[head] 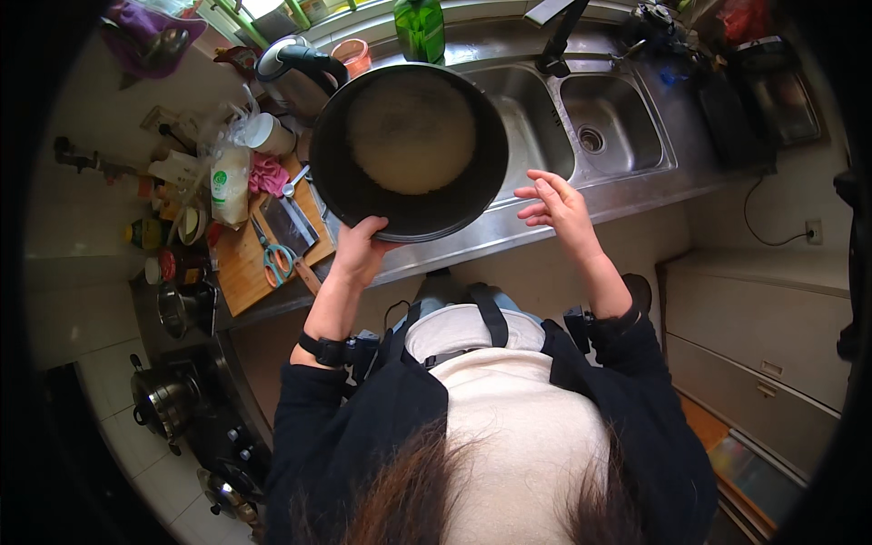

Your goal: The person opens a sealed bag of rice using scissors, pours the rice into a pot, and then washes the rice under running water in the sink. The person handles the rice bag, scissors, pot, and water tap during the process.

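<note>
My left hand grips the near left rim of a dark, round cooking pot, thumb over the edge. Inside the pot a pale layer that looks like rice covers the bottom. The pot is held up in front of the counter and hides part of the left sink basin. To the right of the pot, apart from it, my right hand is in the air in front of the sink, with its fingers spread and nothing in them.
On the left, a wooden cutting board carries scissors and a cleaver. Behind stand an electric kettle and a green bottle. A black faucet rises behind the sink. Metal pots sit at the stove.
</note>
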`<state>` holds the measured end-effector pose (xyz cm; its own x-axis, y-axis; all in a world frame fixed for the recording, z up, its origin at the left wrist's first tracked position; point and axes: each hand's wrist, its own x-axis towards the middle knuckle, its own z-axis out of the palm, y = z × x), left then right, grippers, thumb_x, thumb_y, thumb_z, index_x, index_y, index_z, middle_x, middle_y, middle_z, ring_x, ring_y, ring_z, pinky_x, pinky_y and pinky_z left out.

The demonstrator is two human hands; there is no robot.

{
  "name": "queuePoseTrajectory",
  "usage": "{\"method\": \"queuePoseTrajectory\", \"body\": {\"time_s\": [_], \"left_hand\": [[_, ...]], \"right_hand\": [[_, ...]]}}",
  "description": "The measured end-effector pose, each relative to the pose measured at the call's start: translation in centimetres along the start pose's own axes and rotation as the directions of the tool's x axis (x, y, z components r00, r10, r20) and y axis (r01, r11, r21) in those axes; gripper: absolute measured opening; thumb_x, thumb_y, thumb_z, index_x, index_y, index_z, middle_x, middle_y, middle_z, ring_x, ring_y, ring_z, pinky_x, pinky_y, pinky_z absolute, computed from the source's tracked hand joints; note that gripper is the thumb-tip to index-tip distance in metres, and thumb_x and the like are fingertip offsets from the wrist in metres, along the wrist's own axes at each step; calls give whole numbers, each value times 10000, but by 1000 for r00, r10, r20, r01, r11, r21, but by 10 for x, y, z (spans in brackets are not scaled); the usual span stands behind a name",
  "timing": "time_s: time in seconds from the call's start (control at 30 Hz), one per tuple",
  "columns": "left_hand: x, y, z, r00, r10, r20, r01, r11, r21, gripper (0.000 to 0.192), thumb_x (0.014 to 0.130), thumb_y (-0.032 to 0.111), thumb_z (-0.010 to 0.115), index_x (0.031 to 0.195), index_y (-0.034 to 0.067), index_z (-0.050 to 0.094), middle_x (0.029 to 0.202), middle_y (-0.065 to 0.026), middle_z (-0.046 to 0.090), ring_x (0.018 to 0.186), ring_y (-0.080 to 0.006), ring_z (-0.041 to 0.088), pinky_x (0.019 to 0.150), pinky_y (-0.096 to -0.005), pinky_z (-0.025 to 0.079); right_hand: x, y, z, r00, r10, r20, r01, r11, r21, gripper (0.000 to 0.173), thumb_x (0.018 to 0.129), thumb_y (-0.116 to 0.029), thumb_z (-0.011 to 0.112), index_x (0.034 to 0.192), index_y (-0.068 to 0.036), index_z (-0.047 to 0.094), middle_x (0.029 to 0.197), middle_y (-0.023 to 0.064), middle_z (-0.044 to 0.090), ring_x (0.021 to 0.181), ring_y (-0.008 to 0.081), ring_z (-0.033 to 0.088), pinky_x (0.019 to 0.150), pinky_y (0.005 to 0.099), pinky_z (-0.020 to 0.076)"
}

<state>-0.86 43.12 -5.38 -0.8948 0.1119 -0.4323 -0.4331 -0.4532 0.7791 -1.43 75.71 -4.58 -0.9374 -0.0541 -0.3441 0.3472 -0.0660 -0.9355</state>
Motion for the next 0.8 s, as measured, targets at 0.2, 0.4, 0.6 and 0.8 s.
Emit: {"method": "queuePoseTrajectory", "body": {"time_s": [0.2, 0.4, 0.6, 0.8], "left_hand": [[32, 0, -2, 988, -92, -125, 57, 965, -256, 389, 901, -26, 481, 1269, -146, 442, 1147, -251, 595, 1040, -388, 634, 905, -577, 559], [30, -10, -15, 984, -110, -138, 85, 981, -176, 309, 898, -15, 513, 1195, -94, 528, 1166, -210, 608, 1042, -366, 644, 874, -541, 582], [37, -10, -16, 993, 19, -119, -30, 995, -93, 451, 872, -38, 495, 1319, -48, 434, 1181, -167, 599, 1053, -321, 632, 782, -484, 607], [30, -16, -36, 988, 126, -89, -110, 980, 166, 568, 866, -7, 465, 1424, 61, 384, 1270, -125, 558, 1084, -260, 623, 714, -367, 608]], "right_hand": [[7, 8, 17, 996, 84, 30, -84, 996, -25, 385, 1045, -270, 481, 1333, -19, 528, 1074, 125, 694, 800, 146, 688, 711, 246, 555], [13, 11, 24, 990, 137, -14, -138, 989, -46, 378, 1046, -260, 480, 1332, -18, 529, 1065, 127, 697, 805, 145, 686, 717, 258, 556], [21, 27, 38, 993, 105, 60, -104, 994, -17, 364, 1043, -264, 485, 1305, -19, 547, 1031, 129, 701, 776, 155, 688, 679, 262, 558], [32, 39, 49, 983, 152, 99, -149, 988, -36, 368, 1041, -268, 492, 1310, -21, 544, 1047, 130, 696, 806, 146, 683, 727, 259, 550]]}}
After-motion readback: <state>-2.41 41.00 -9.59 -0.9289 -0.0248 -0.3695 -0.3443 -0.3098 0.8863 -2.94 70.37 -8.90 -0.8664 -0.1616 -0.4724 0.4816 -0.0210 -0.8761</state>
